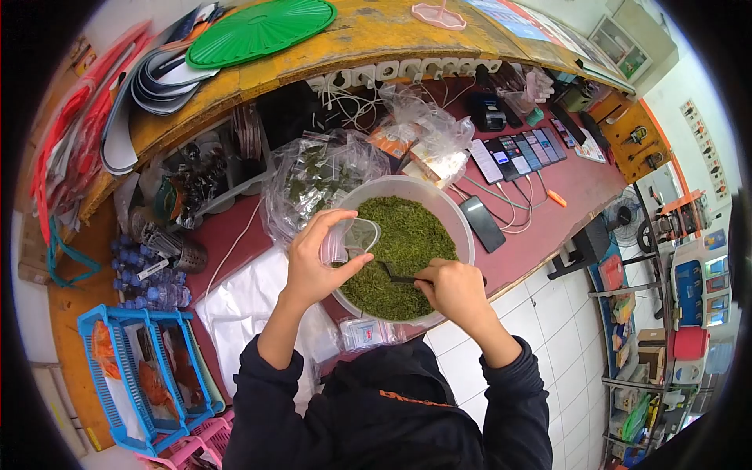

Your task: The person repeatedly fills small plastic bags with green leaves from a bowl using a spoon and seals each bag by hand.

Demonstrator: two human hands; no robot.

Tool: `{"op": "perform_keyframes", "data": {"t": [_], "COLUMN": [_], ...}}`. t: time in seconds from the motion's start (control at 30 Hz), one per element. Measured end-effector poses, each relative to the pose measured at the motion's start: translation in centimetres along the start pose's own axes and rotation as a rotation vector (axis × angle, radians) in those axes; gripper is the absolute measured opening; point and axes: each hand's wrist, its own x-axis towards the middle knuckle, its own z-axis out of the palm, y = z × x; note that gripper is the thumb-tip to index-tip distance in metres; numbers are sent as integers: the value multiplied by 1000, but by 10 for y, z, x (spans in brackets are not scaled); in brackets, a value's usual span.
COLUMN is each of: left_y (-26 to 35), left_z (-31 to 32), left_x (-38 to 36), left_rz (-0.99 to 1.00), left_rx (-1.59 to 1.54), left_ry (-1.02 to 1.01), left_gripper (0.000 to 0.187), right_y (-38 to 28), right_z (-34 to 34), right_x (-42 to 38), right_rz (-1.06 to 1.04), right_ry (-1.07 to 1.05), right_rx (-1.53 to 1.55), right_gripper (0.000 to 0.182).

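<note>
A wide translucent tub (464, 227) full of chopped green leaf material (407, 227) stands at the table's front edge. My left hand (313, 254) grips a small clear plastic cup (360, 233), tilted over the tub's left side, its mouth facing right. My right hand (454, 290) is closed around the handle of a dark scoop (389, 272), whose tip rests in the green material near the middle. The cup looks empty. Behind the tub, to the left, lies a clear plastic bag (317, 172) with green leaves in it.
Several phones (519, 154) with white cables lie to the right, one phone (482, 223) close beside the tub. White plastic sheets (254, 305) are at the left, near blue baskets (149, 376). A wooden shelf (368, 39) with a green lid (262, 31) spans the back.
</note>
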Motion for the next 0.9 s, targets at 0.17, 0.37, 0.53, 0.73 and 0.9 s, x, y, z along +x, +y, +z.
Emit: {"op": "perform_keyframes", "data": {"t": [0.17,0.37,0.53,0.73,0.9], "left_y": [-6,-5,-1,11,10], "left_z": [-2,6,23,48,51], "left_x": [-1,1,2,7,7], "left_rz": [-66,-123,-163,-206,-216], "left_rx": [-46,-110,12,24,0], "left_ry": [26,20,-96,-209,-172], "left_gripper": [56,58,57,59,60], "right_y": [28,34,19,1,1], "right_z": [-10,-32,-50,-45,-43], "right_x": [-3,-17,-22,-18,-18], "right_rz": [250,307,302,47,28], "right_ry": [96,174,318,749,821], "right_rx": [150,162,196,-109,-204], "right_gripper": [12,11,9,12,14]}}
